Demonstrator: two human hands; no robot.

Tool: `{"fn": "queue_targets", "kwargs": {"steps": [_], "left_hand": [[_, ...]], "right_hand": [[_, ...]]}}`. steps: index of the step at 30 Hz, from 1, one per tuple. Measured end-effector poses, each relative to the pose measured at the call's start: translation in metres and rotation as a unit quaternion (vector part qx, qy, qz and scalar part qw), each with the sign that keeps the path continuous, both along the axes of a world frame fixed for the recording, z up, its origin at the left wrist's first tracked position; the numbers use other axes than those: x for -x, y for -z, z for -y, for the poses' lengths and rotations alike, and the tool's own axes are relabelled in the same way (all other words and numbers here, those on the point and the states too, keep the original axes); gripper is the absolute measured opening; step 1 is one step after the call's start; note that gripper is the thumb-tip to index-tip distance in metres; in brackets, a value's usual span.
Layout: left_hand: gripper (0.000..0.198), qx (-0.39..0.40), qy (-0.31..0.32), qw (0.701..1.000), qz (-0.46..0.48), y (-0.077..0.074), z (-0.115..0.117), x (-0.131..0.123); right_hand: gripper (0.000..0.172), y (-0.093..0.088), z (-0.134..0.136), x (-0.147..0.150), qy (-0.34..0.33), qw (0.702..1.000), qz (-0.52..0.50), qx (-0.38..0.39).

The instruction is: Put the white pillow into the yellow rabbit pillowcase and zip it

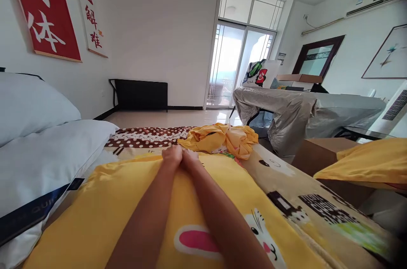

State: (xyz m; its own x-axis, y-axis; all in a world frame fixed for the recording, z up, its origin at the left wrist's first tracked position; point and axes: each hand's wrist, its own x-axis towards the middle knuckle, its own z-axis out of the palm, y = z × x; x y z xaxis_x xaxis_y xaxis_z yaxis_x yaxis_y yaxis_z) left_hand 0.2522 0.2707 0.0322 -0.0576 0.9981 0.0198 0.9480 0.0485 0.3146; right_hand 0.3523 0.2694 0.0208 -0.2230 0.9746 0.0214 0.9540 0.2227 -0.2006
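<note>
Both my arms reach forward over a yellow pillow (121, 201) with a cartoon face printed on it. My left hand (172, 155) and my right hand (190, 158) sit side by side, touching, at the pillow's far edge. Their fingers curl over that edge, gripping the yellow fabric. Just beyond them lies a crumpled yellow cloth (222, 138) on the patterned bedspread (286, 192).
Two white pillows (41, 150) are stacked at the left against the wall. A second yellow pillow (372, 163) lies at the right on a cardboard box (318, 154). Behind stand a table under a grey cover (305, 112), a black bench (141, 95) and a balcony door (235, 65).
</note>
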Motion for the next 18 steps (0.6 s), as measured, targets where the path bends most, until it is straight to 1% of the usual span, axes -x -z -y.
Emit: {"fn": "queue_targets", "kwargs": {"steps": [2,4,5,7,10,12,14,16,18], "left_hand": [[0.033,0.024,-0.012,0.999,-0.026,0.019,0.016,-0.008],[0.034,0.03,-0.013,0.999,-0.04,0.035,0.029,-0.005],[0.035,0.027,-0.009,0.999,-0.044,0.041,0.033,-0.003],[0.036,0.019,-0.005,0.999,-0.046,0.046,0.034,0.003],[0.039,0.018,-0.017,0.999,-0.04,0.044,0.025,0.022],[0.041,0.023,-0.037,0.999,-0.032,0.042,0.021,0.047],[0.042,0.032,-0.065,0.997,-0.022,0.044,0.021,0.082],[0.043,0.044,-0.096,0.994,-0.009,0.051,0.024,0.12],[0.045,0.053,-0.12,0.991,0.003,0.062,0.028,0.156]], "right_hand": [[0.03,0.017,0.011,0.007,-0.005,1.0,0.015,-0.002],[0.03,0.032,0.019,0.006,-0.005,1.0,0.018,-0.02],[0.031,0.037,0.02,0.004,-0.006,0.999,0.016,-0.03],[0.033,0.041,0.017,-0.001,-0.004,0.999,0.009,-0.041],[0.037,0.037,0.002,-0.019,0.012,0.999,-0.009,-0.032],[0.038,0.035,-0.008,-0.041,0.008,0.999,-0.028,-0.023],[0.04,0.038,-0.014,-0.071,-0.012,0.998,-0.054,-0.021],[0.042,0.044,-0.017,-0.104,-0.026,0.996,-0.076,-0.027],[0.044,0.054,-0.017,-0.137,-0.021,0.995,-0.091,-0.032]]}}
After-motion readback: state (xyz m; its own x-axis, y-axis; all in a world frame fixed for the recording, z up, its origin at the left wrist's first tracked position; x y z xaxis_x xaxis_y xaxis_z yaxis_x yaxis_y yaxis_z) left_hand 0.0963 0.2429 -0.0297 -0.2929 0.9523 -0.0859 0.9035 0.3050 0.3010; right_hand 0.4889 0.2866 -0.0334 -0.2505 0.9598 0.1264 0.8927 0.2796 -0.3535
